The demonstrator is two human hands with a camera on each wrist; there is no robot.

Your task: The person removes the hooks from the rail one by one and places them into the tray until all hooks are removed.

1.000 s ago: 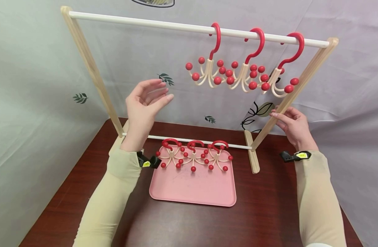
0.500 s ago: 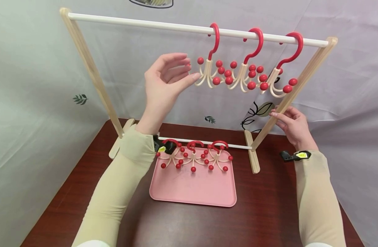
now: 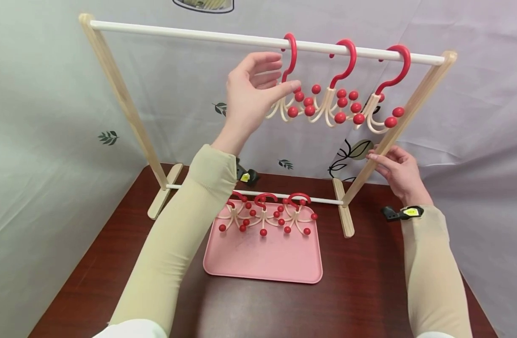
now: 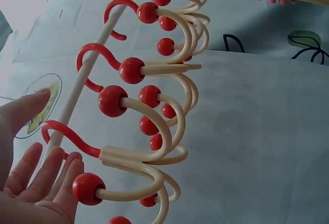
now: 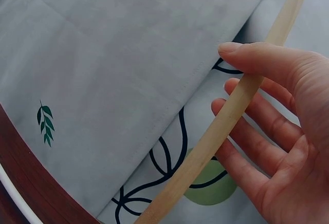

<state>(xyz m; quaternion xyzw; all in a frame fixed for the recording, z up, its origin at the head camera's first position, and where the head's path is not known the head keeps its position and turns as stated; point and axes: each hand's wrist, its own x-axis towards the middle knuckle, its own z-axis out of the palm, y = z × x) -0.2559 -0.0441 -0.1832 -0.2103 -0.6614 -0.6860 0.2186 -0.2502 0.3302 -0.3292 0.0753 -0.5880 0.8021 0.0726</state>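
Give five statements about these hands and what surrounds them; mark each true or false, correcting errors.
1. Three beige hangers with red hooks and balls hang from the white upper rod. True.
2. The pink rectangular tray bears three similar hangers. True.
3. Eight hangers appear altogether. False: six do.
4. The right hand holds the pale wooden right upright. True.
5. Both hands hold uprights. False: the left hand is raised near the leftmost hanging hanger.
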